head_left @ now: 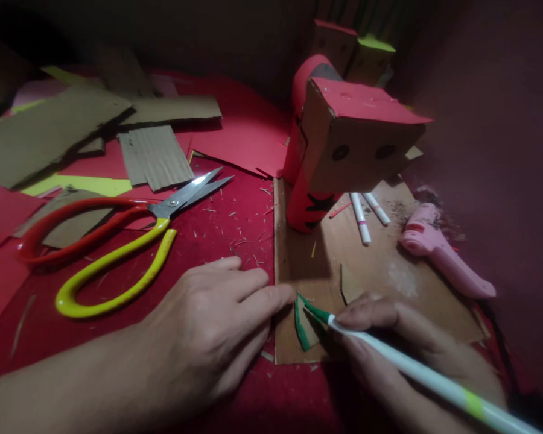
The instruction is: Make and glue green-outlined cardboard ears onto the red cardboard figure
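My right hand (pixel 402 343) pinches a white marker (pixel 402 364) with a green tip and a yellow-green band. The tip touches a small cut cardboard piece (pixel 308 322) with green along its edges. Its exact outline is partly hidden by shadow. My left hand (pixel 230 313) lies to the left with its fingers stretched forward, the index fingertip resting at the piece's upper left edge. Under the piece is a brown board (pixel 294 259). Another cardboard scrap (pixel 350 283) lies just beyond my right fingers.
Red-and-yellow-handled scissors (pixel 172 202) lie part-open on the red cloth (pixel 208 235) at left. Behind are cardboard offcuts (pixel 156 157) and coloured paper. A red figure with a cardboard box head (pixel 366 144) stands on the board, near white sticks (pixel 359 220) and a pink glue gun (pixel 447 253).
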{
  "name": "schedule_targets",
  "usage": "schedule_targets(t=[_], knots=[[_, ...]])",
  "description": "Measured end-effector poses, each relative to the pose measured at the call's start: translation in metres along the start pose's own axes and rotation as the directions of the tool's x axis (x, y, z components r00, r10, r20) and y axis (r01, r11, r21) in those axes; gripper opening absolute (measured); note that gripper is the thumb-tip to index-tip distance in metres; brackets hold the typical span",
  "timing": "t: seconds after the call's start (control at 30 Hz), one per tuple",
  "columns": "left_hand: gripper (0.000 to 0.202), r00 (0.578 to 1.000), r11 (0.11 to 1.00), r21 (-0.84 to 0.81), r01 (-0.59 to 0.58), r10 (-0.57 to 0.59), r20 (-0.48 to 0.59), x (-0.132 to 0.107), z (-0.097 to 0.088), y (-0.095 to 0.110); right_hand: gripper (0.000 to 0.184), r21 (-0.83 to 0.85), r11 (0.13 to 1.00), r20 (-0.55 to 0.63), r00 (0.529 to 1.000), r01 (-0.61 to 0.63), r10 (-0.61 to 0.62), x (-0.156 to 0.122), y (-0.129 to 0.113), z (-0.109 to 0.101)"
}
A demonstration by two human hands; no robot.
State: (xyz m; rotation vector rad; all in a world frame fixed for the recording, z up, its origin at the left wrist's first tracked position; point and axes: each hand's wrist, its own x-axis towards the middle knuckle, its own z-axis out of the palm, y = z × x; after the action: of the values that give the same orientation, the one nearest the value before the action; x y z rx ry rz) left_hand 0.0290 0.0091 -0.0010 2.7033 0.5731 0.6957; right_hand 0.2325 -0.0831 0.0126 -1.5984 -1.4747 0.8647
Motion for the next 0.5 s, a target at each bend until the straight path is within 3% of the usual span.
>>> schedule_targets(t=[0.07, 0.27, 0.4, 0.5], knots=[[0.023, 1.0, 1.0, -0.006, 0.004, -0.004, -0.022, 0.001, 0.001, 0.0, 0.009, 0.048, 0.996, 0.046, 0.995, 0.081, -0.083, 0.0, 0.004, 0.001], [0.025, 0.995, 0.997, -0.049, -0.059, 0.063, 0.081, -0.002, 0.002, 0.006, 0.013, 0.044, 0.997, -0.054, 0.996, 0.068, -0.066, -0.007, 0.006, 0.007], [0.03, 0.992, 0.978, 0.166, -0.124, 0.117, 0.055, -0.008, 0.012, 0.022, 0.013, 0.077, 0.996, -0.142, 0.99, 0.035, -0.024, -0.007, 0.003, 0.01], [0.035, 0.989, 0.94, 0.315, -0.131, 0.1, 0.112, -0.011, 0.019, 0.033, 0.014, 0.045, 0.995, -0.092, 0.992, 0.094, -0.089, -0.004, 0.002, 0.009]])
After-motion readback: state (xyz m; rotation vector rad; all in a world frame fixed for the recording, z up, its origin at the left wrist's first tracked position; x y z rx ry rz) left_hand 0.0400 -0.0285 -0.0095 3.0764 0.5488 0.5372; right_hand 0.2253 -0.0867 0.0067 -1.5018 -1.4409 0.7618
